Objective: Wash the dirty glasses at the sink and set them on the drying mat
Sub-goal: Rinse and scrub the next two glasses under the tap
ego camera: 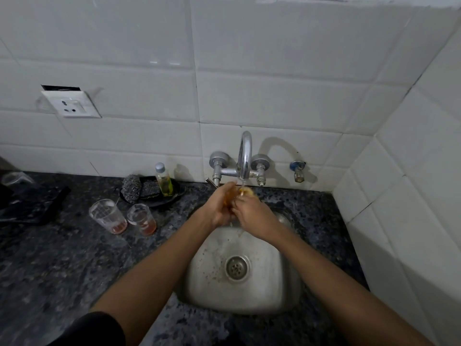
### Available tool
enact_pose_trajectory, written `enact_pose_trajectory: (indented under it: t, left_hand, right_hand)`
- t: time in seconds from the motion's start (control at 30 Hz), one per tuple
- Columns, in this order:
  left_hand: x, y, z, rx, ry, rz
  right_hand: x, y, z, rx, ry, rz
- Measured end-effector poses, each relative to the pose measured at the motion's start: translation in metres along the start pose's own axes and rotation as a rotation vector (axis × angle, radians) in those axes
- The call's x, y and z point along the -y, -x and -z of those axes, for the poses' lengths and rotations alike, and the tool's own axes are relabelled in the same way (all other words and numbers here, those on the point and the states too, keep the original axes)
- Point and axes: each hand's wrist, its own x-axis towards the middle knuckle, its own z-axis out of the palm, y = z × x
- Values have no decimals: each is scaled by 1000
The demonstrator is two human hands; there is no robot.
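Both my hands meet over the steel sink [272,293], right under the running tap [245,156]. My left hand [219,208] grips a glass [228,199] with an orange tint, mostly hidden by my fingers. At its mouth, my right hand [253,214] presses something yellow, apparently a sponge [246,191]. Water trickles down from my hands into the basin. Two dirty glasses with reddish dregs stand on the counter to the left, a taller one [107,216] and a shorter one [141,219]. A dark drying mat [32,203] lies at the far left.
A black dish [172,198] behind the glasses holds a steel scrubber [131,188] and a small bottle of yellow liquid [164,179]. A clear object [16,178] sits at the mat's far edge. Tiled walls close in behind and to the right. A socket [72,104] is on the wall.
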Motion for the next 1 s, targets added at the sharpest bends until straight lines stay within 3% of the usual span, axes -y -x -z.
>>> enact_pose_trajectory:
  t: [0.1,0.17,0.27,0.37,0.5,0.67,0.83,0.93,1.0]
  left_hand:
    - [4,-1,-1,-52,37,-56]
    - [5,-2,-1,-75,95,-122]
    - [5,-3,1,-98,79,-180]
    - [7,-4,4,-89,80,-242]
    - [10,-3,4,-145,124,-333]
    - [16,-2,-4,-278,39,-438]
    - [7,3,-7,-193,58,-435]
    - [5,8,-3,25,101,-306]
    - [6,12,0,89,181,-272]
  right_hand:
    - [-2,2,-3,1,-162,11]
    - [1,4,0,-113,-294,3]
    - [-3,19,4,-327,-246,46]
    - [-15,31,-3,-439,-140,27]
    - [-17,33,-13,-450,-138,-145]
    - [-11,20,-29,-388,6,-14]
    - [3,15,-28,-525,13,122]
    - [10,3,-26,-710,-382,-58]
    - [12,-4,-24,-779,-393,-153]
